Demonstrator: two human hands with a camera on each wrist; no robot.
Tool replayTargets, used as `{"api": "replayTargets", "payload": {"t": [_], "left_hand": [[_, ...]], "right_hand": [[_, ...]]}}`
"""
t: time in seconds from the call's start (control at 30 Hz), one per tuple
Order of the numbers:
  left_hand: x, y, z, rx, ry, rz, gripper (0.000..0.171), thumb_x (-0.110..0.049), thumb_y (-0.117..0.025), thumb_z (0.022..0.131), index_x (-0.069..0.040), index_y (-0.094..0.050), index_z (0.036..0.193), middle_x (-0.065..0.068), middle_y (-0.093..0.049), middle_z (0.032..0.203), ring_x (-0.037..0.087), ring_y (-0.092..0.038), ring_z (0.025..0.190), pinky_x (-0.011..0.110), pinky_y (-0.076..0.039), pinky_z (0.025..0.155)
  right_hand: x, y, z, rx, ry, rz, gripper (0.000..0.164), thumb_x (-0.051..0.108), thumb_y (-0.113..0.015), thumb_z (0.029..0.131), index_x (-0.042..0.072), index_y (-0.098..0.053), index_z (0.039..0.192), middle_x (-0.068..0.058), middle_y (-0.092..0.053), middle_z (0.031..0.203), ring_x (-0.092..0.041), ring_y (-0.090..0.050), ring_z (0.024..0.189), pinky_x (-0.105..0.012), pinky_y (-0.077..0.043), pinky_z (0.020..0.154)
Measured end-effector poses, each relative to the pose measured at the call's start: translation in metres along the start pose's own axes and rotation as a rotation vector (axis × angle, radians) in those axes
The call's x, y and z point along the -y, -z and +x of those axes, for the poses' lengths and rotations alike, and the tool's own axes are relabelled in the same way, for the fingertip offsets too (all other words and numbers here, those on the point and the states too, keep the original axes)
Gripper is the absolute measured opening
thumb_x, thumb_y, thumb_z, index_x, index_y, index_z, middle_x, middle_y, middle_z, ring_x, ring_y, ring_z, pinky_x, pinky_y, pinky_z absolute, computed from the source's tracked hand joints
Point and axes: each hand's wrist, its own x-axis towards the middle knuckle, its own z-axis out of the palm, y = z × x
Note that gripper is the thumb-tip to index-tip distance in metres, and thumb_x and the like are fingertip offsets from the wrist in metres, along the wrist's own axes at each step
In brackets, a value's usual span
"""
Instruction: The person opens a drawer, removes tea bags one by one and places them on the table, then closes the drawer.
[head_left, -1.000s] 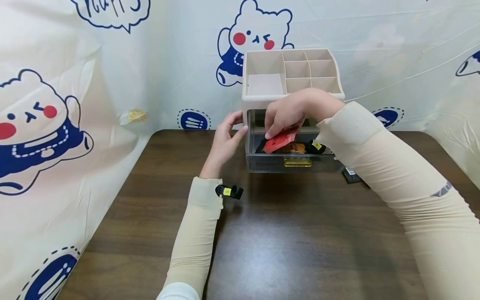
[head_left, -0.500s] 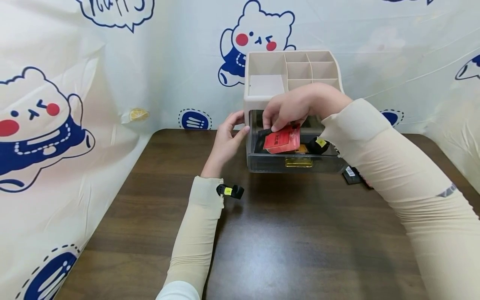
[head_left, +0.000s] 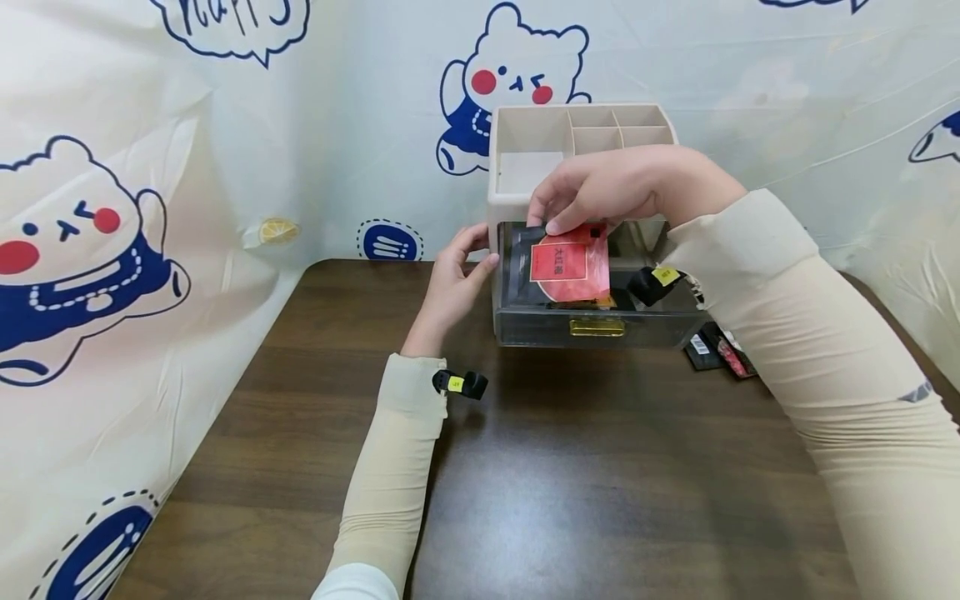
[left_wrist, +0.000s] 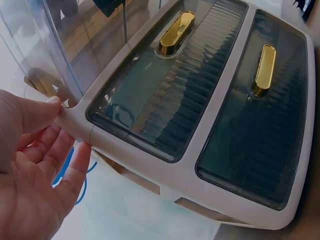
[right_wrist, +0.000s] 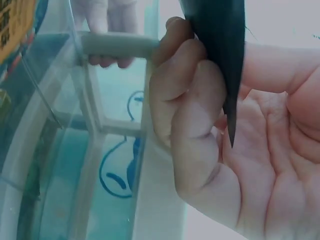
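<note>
In the head view, my right hand (head_left: pixel 618 187) pinches a black and red tea packet (head_left: pixel 566 267) above a pulled-out clear drawer (head_left: pixel 525 329). Seen from the right wrist, thumb and curled fingers grip the packet's dark side (right_wrist: pixel 217 45). A beige desk organizer (head_left: pixel 510 183) holds that drawer. My left hand (head_left: pixel 453 283) grips the organizer's left front edge; in the left wrist view its thumb (left_wrist: pixel 42 112) lies on the front of the frame, with fingers behind. An orange-printed packet (right_wrist: pixel 12 25) shows in the drawer, partly hidden by the tea packet in the head view.
Right of the organizer, a black packet (head_left: pixel 703 352) and a pink-patterned packet (head_left: pixel 737 358) lie on the brown wooden table (head_left: pixel 570 467). Lower drawers with gold handles (left_wrist: pixel 265 70) show in the left wrist view. A printed curtain (head_left: pixel 360 125) hangs behind.
My right hand has risen and shifted slightly right, lifting the tea packet and turning its printed face towards the head camera. The left hand keeps its grip on the organizer.
</note>
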Motion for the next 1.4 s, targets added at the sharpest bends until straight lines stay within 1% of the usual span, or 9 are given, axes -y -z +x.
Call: {"api": "replayTargets", "payload": {"t": [0.17, 0.4, 0.6, 0.67, 0.77, 0.97, 1.1, 1.2, 1.4], "left_hand": [[0.002, 0.001, -0.001, 0.01, -0.018, 0.007, 0.035, 0.001, -0.053, 0.091, 0.008, -0.047, 0.125, 0.023, -0.05, 0.116, 0.026, -0.048, 0.108, 0.046, -0.047, 0.085], [0.005, 0.001, -0.001, 0.009, -0.032, 0.001, 0.036, 0.001, -0.053, 0.09, 0.01, -0.046, 0.124, 0.025, -0.05, 0.115, 0.027, -0.048, 0.108, 0.049, -0.046, 0.085], [0.003, 0.001, 0.0, 0.014, -0.011, 0.011, 0.036, 0.0, -0.053, 0.091, 0.008, -0.046, 0.126, 0.023, -0.05, 0.116, 0.024, -0.048, 0.109, 0.048, -0.046, 0.086], [0.003, 0.002, 0.0, 0.013, -0.011, 0.012, 0.037, -0.001, -0.053, 0.091, 0.008, -0.046, 0.126, 0.023, -0.05, 0.116, 0.024, -0.047, 0.109, 0.048, -0.046, 0.086], [0.002, 0.002, 0.001, 0.01, -0.01, 0.017, 0.037, -0.001, -0.053, 0.091, 0.008, -0.046, 0.126, 0.023, -0.05, 0.116, 0.024, -0.047, 0.109, 0.047, -0.046, 0.087], [0.002, 0.003, 0.0, 0.005, -0.013, 0.012, 0.037, 0.0, -0.054, 0.091, 0.009, -0.046, 0.125, 0.024, -0.05, 0.116, 0.025, -0.048, 0.108, 0.049, -0.046, 0.087], [0.003, 0.003, 0.001, 0.011, -0.027, 0.008, 0.037, 0.0, -0.053, 0.091, 0.009, -0.046, 0.126, 0.025, -0.05, 0.116, 0.026, -0.048, 0.108, 0.049, -0.046, 0.086], [0.003, 0.002, 0.001, 0.012, -0.022, 0.01, 0.037, 0.0, -0.053, 0.091, 0.009, -0.046, 0.125, 0.024, -0.05, 0.116, 0.025, -0.048, 0.108, 0.047, -0.046, 0.086], [0.002, 0.001, 0.002, 0.011, -0.018, 0.011, 0.036, 0.0, -0.053, 0.091, 0.008, -0.046, 0.125, 0.022, -0.05, 0.115, 0.023, -0.048, 0.108, 0.044, -0.047, 0.085]], "right_hand": [[-0.007, 0.007, -0.01, -0.03, 0.009, 0.029, 0.02, 0.009, -0.047, 0.095, 0.003, -0.053, 0.113, -0.017, -0.054, 0.108, -0.028, -0.051, 0.092, -0.031, -0.048, 0.069], [-0.022, 0.017, -0.027, -0.09, -0.013, 0.023, 0.024, 0.013, -0.049, 0.095, 0.004, -0.051, 0.117, -0.016, -0.053, 0.107, -0.027, -0.051, 0.088, -0.03, -0.047, 0.064], [-0.045, 0.026, -0.05, -0.15, -0.052, 0.037, 0.03, 0.019, -0.049, 0.095, 0.007, -0.047, 0.122, -0.015, -0.051, 0.114, -0.028, -0.05, 0.095, -0.037, -0.051, 0.072], [-0.054, 0.03, -0.058, -0.172, -0.05, 0.056, 0.029, 0.019, -0.048, 0.096, 0.007, -0.047, 0.123, -0.014, -0.05, 0.116, -0.029, -0.05, 0.097, -0.039, -0.051, 0.075], [-0.07, 0.037, -0.07, -0.206, -0.046, 0.079, 0.029, 0.019, -0.048, 0.096, 0.007, -0.048, 0.122, -0.014, -0.051, 0.114, -0.028, -0.052, 0.095, -0.04, -0.052, 0.076], [-0.11, 0.047, -0.087, -0.223, -0.034, 0.16, 0.026, 0.016, -0.047, 0.096, 0.007, -0.049, 0.12, -0.009, -0.055, 0.105, -0.025, -0.053, 0.091, -0.038, -0.052, 0.075], [-0.134, 0.047, -0.096, -0.243, -0.032, 0.237, 0.023, 0.013, -0.045, 0.097, 0.006, -0.048, 0.119, -0.006, -0.057, 0.098, -0.023, -0.054, 0.083, -0.037, -0.053, 0.072], [-0.15, 0.044, -0.103, -0.261, -0.025, 0.287, 0.023, 0.012, -0.045, 0.097, 0.005, -0.048, 0.118, -0.006, -0.059, 0.094, -0.023, -0.055, 0.077, -0.037, -0.053, 0.068], [-0.184, 0.038, -0.114, -0.259, 0.031, 0.41, 0.02, 0.007, -0.041, 0.098, 0.007, -0.051, 0.115, -0.006, -0.062, 0.093, -0.023, -0.058, 0.075, -0.035, -0.054, 0.066]]}}
